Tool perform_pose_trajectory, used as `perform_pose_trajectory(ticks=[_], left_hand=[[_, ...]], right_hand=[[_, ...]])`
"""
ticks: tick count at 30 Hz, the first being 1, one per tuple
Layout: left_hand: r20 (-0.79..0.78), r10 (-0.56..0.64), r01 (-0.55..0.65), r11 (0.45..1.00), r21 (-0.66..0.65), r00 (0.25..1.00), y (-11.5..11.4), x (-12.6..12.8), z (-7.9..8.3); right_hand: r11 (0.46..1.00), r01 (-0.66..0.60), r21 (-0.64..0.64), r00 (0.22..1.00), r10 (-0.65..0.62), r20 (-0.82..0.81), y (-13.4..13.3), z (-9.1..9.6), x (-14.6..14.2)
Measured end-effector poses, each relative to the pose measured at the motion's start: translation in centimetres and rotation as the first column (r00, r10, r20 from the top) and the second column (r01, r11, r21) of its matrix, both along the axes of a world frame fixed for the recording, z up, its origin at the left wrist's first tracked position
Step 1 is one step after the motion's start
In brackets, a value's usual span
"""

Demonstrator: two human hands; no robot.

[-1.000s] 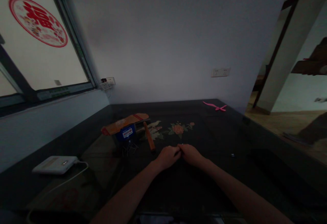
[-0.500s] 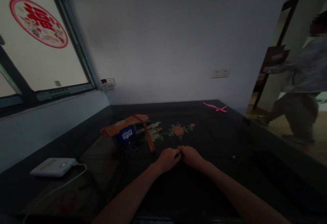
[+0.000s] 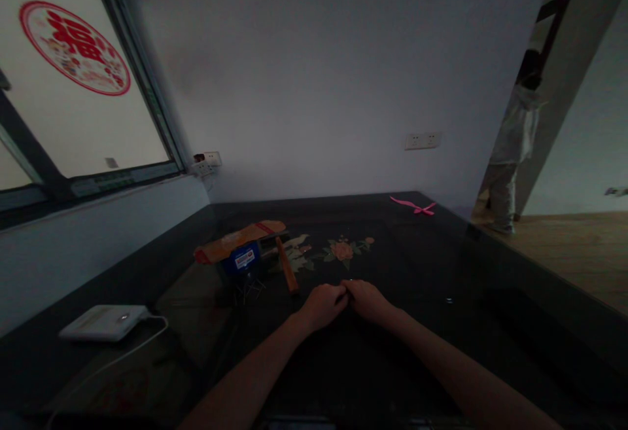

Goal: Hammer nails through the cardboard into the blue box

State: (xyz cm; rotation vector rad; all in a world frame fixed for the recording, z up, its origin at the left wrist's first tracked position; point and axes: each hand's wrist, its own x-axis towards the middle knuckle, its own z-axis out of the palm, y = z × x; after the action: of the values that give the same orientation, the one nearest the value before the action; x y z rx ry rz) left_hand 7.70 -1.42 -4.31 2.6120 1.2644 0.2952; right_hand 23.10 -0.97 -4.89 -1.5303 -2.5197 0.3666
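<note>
My left hand and my right hand rest on the dark table, touching each other at the fingers. Both are closed with fingers curled inward; nothing shows in either, though the palms face down out of sight. Just beyond my left hand lies a wooden handle, its far end against a dark piece. Left of it stands a blue box with a white label. An orange-brown packet lies across the top of the box. Several thin metal pieces lie in front of it, too dim to name surely.
A white device with a white cable lies at the left. A pink ribbon-like strip lies at the far right corner. A dark flat object is at the right. A person stands beyond the table near a doorway.
The person at the right has walked farther off, toward the doorway, and appears smaller. My hands and the things on the table have stayed in place.
</note>
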Motion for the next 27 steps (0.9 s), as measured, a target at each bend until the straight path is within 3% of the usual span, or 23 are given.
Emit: perform_pose_trajectory(ticks=[11,19,21,23,25,27], left_hand=[[0.028,-0.016,0.015,1.000,0.020,0.999,0.1,-0.2,-0.3],[0.057,-0.209,0.192,0.955,0.225,0.976,-1.0,-0.6,1.8],[0.135,-0.168,0.128,0.956,0.265,0.976,-0.3,-1.6,2.8],[0.272,-0.067,-0.014,0.958,0.286,0.960,1.1,-3.5,4.2],[0.391,0.041,-0.171,0.938,0.302,0.919,3.2,-6.4,5.8],[0.393,0.129,-0.273,0.902,0.335,0.910,5.6,-10.0,7.3]], right_hand=[[1.000,-0.002,0.002,1.000,0.002,0.009,-0.2,0.4,-0.1],[1.000,-0.027,0.016,1.000,0.027,-0.006,-0.4,0.5,-0.1],[1.000,0.017,0.014,1.000,-0.016,-0.009,-0.3,0.5,-0.3],[0.999,0.047,0.015,0.999,-0.046,-0.025,-0.3,0.4,-0.5],[0.999,0.036,0.016,0.998,-0.035,-0.044,-0.3,0.5,-0.9],[1.000,0.005,0.011,0.998,-0.005,-0.055,-0.3,0.6,-1.4]])
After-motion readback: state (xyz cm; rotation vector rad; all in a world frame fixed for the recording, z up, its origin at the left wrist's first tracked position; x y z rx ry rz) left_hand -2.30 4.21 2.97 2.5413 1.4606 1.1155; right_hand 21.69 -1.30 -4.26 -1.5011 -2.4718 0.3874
